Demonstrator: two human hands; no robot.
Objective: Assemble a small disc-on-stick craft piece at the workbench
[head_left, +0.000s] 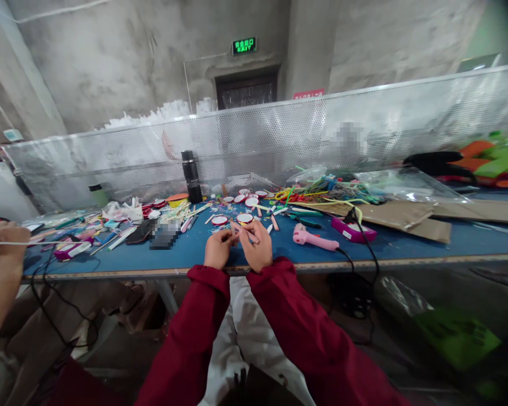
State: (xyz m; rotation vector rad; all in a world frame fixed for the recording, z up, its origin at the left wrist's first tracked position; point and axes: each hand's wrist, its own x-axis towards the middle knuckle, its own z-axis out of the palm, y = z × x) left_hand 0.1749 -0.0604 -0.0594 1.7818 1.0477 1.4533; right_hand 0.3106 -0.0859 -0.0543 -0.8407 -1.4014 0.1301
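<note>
My left hand (218, 248) and my right hand (259, 246) meet just above the front of the blue table (186, 260), fingers closed in a pinch. Between the fingers of my right hand lies a small, thin pinkish stick (251, 236), partly covered by them. What my left fingertips pinch is too small and hidden to make out. Just beyond the hands lie two small round white discs with red rims, like toy drums: one disc (219, 220) on the left and another disc (244, 218) on the right.
To the right are a pink glue gun (315, 239), a purple box (354, 230) with black cables and green-handled pliers (305, 221). A black thermos (191, 179) stands behind, by the perforated screen (237, 135). At the left edge a co-worker's hand (9, 237) holds a white strand.
</note>
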